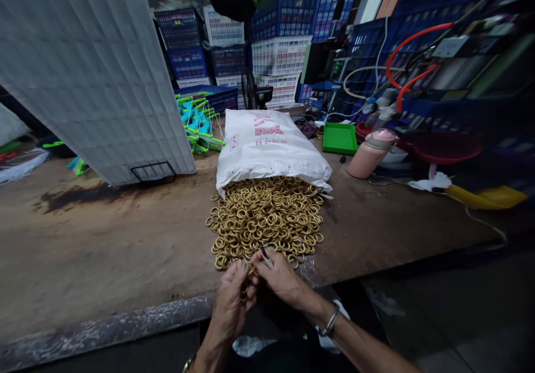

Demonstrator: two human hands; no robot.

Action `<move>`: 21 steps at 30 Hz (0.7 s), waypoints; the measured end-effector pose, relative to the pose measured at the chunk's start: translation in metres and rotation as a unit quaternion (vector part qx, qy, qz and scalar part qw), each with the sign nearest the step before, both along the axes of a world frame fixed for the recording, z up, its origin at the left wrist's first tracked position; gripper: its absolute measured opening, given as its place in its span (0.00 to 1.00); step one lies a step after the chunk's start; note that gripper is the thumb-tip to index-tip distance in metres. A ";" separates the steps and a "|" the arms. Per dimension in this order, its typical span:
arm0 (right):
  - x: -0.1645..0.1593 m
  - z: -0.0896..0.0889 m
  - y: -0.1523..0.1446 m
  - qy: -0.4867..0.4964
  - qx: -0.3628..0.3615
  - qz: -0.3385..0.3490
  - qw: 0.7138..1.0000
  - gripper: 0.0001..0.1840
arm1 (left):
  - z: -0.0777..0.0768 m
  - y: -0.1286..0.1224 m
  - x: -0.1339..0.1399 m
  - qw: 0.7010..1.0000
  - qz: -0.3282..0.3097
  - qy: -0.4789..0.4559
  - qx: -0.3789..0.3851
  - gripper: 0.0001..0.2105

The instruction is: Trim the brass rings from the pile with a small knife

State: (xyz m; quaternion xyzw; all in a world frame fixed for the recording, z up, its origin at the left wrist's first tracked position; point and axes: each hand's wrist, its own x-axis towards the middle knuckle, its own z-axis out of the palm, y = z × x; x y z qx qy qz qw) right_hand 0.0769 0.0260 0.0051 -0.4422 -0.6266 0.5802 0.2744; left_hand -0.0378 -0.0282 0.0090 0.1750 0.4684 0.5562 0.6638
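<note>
A heap of gold-coloured rings (267, 214) spills from the mouth of a white sack (271, 144) onto the wooden table. At the heap's near edge my left hand (234, 294) is closed, its fingers pinching gold rings (244, 291). Right beside it my right hand (279, 277) is closed around a small knife-like tool (266, 258), pale with a dark end that sticks up past the thumb; its exact kind is unclear. The fingertips of both hands meet around the rings, which they partly hide.
A large pale ribbed panel (96, 77) stands upright on the left, with green and blue plastic pieces (200, 122) behind it. To the right are a green tray (339, 138), a pink bottle (370, 155) and a machine with red hoses (453, 49). Stacked crates (282, 55) fill the back.
</note>
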 end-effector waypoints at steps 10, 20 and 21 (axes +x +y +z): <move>0.010 0.010 -0.001 -0.100 0.239 0.013 0.966 0.07 | -0.008 -0.002 0.003 1.000 0.010 0.009 0.012 0.13; 0.009 -0.004 0.009 -0.041 0.058 -0.056 0.996 0.10 | -0.009 0.000 0.007 0.997 0.029 0.059 0.028 0.16; 0.010 -0.007 0.009 -0.030 0.032 -0.064 0.997 0.10 | -0.009 0.000 0.007 0.997 0.034 0.070 0.027 0.16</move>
